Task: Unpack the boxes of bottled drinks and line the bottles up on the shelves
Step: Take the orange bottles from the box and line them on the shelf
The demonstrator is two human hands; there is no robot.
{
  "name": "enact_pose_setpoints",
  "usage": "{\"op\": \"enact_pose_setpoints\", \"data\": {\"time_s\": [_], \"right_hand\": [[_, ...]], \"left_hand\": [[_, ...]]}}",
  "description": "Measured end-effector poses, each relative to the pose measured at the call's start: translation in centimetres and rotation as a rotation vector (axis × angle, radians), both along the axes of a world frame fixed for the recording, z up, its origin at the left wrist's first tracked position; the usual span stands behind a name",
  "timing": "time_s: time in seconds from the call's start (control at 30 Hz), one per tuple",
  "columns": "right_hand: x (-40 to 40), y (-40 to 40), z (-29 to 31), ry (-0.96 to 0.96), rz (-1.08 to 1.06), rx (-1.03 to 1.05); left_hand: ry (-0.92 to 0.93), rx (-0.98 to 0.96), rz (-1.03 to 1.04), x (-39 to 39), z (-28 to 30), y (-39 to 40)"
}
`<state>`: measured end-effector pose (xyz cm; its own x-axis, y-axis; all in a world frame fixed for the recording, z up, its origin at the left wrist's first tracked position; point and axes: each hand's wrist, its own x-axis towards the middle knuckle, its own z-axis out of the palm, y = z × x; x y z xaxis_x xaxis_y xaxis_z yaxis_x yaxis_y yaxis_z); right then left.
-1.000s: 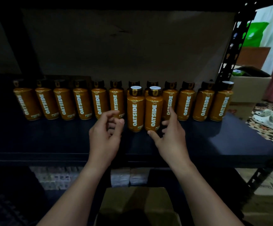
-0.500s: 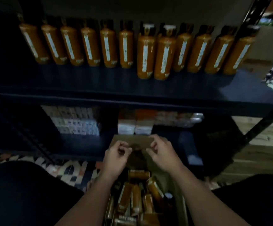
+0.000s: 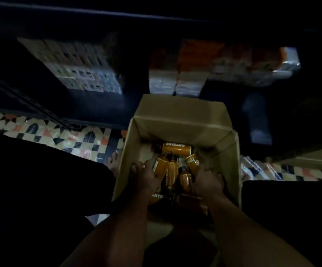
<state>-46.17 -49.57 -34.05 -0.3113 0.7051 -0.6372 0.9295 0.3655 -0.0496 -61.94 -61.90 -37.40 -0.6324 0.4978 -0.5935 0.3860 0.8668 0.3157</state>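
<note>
An open cardboard box [image 3: 181, 120] stands on the floor between my knees. Several orange bottles lie loose in it; one bottle [image 3: 175, 148] lies crosswise at the far end. My left hand [image 3: 145, 177] reaches in on the left, its fingers curled over the lower end of an orange bottle [image 3: 160, 164]. On the right side of the box my right hand [image 3: 208, 180] lies beside another orange bottle [image 3: 192, 161]; its fingers bend down, and the dim, blurred view hides whether it holds anything. The row of bottles on the shelf is out of view.
Beyond the box, the dark lower shelf [image 3: 98, 105] carries stacked light cartons [image 3: 79, 68] and wrapped orange-and-white packs [image 3: 194, 74]. Patterned floor tiles [image 3: 50, 133] show on both sides. A bare foot [image 3: 114, 160] rests left of the box.
My view has tipped down from the shelf row to the box. Both hands left the shelf bottles, came down over the box and now reach in among the bottles.
</note>
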Motion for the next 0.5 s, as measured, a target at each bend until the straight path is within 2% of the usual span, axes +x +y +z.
{"op": "enact_pose_setpoints", "data": {"time_s": [0.13,0.27,0.5], "right_hand": [[-0.8,2.1,-1.6,0.002,-0.125,-0.138],[-1.1,4.0,-3.0,0.007,-0.158,-0.187],[-1.6,4.9,-4.3,0.042,-0.184,-0.151]], "left_hand": [[0.085,0.058,-0.105,-0.2,-1.1,2.0],[-0.087,0.099,0.000,0.2,-2.9,3.6],[-0.103,0.135,0.063,0.3,-4.5,4.0]]}}
